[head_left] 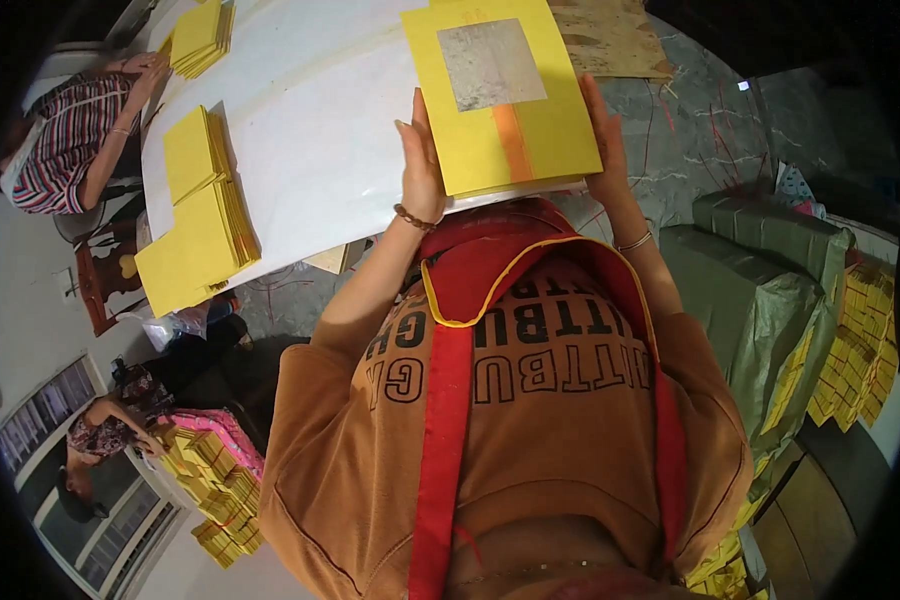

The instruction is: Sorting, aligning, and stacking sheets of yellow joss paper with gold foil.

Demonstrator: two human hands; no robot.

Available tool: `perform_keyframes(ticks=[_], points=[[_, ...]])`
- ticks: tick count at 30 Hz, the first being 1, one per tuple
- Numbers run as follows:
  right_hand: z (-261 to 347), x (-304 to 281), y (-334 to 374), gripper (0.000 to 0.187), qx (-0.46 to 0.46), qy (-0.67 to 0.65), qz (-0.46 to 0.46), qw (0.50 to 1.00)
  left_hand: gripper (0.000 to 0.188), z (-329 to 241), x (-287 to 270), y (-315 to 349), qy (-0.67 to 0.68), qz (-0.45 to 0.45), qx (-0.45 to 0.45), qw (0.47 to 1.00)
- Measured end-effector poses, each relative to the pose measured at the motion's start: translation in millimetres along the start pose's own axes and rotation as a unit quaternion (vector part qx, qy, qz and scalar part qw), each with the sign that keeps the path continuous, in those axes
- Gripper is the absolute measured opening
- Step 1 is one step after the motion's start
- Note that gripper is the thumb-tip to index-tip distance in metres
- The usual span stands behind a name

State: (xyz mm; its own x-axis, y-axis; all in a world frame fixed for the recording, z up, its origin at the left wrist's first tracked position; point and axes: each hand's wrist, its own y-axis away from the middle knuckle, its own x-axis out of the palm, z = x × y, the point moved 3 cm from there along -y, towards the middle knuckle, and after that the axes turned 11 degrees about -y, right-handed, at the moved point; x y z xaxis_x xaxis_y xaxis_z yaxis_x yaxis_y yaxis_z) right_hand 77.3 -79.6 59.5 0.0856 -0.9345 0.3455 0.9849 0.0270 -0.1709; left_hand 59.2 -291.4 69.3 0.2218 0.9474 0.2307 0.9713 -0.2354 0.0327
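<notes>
Yellow paper stack (501,112) at the near edge of the white surface (320,140). Left hand (423,165) and right hand (607,150) grip it between flat palms, fingers straight, presumably keeping the sheets' edges even.

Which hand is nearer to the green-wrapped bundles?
Right. The right hand is at the right edge of the yellow paper, toward the green-wrapped bundles; the left hand, farther, at the left edge.
</notes>
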Motion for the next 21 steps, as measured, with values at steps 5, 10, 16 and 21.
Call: perform_keyframes(ticks=[5,10,16,21], points=[[10.0,-6.7,-16.4,0.072,-0.039,-0.05,0.0,0.998,0.077,-16.6,-2.9,-5.1,0.014,-0.032,0.008,0.999],[0.4,2.6,-26.3,0.073,-0.043,-0.071,0.072,0.994,0.073,-26.2,15.3,-5.9,-0.117,-0.051,0.015,0.992],[15.9,-4.5,-23.3,0.07,-0.047,-0.055,0.052,0.996,0.062,-35.2,5.4,-5.7,-0.177,-0.099,0.014,0.979],[62.8,5.7,-22.9,0.037,-0.066,0.403,0.273,0.871,0.042,-77.7,9.7,11.9,-0.589,0.047,0.259,0.764]])
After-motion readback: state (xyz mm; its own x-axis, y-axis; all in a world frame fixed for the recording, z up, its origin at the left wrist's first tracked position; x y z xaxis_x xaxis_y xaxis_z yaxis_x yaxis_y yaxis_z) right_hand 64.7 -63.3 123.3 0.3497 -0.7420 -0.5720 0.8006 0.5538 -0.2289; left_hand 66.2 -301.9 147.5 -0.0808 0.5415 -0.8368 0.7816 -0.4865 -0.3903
